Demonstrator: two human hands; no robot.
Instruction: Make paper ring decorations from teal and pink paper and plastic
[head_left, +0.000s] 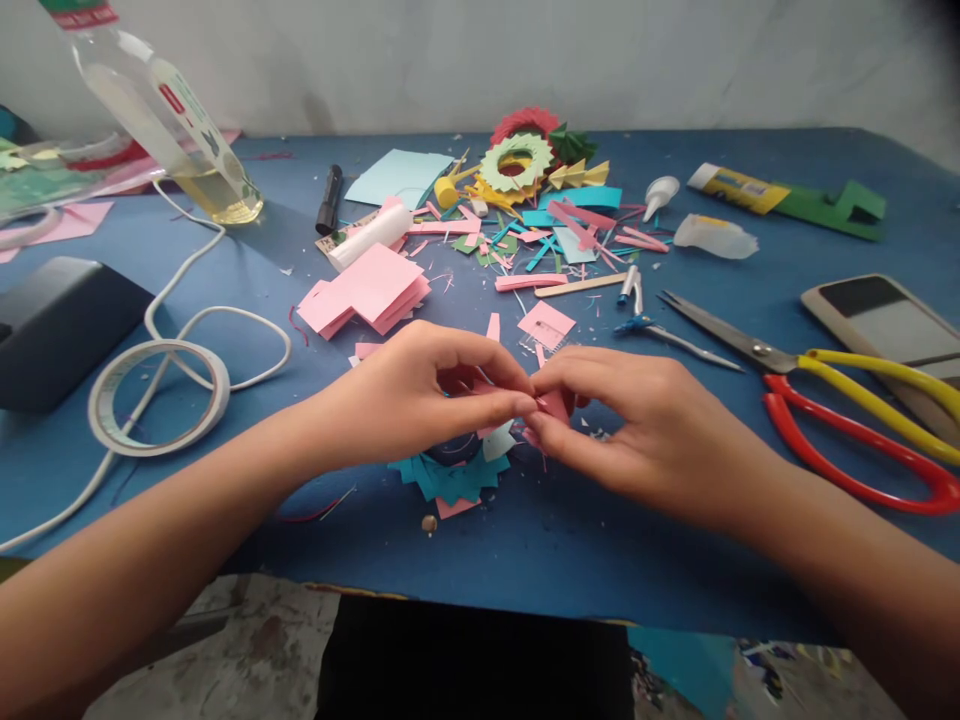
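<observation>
Both hands meet over the middle of the table's front part, fingertips pinched together on a small piece of pink paper (553, 404). My left hand (427, 395) grips its left end between thumb and forefinger. My right hand (622, 415) holds the other end the same way; the fingers hide most of the paper. Beneath them lies a ring of folded blue paper (442, 478), partly covered by my left hand. Beyond the left hand sits a stack of pink paper squares (375, 285). A loose pink square (547, 325) lies just past the fingertips.
To the right are large scissors (780, 365) with red and yellow handles and a phone (892, 320). A tape roll (159, 398), a white cable (161, 300), a black box (64, 330) and a leaning bottle (180, 130) occupy the left. Paper scraps and folded rings (517, 160) lie behind.
</observation>
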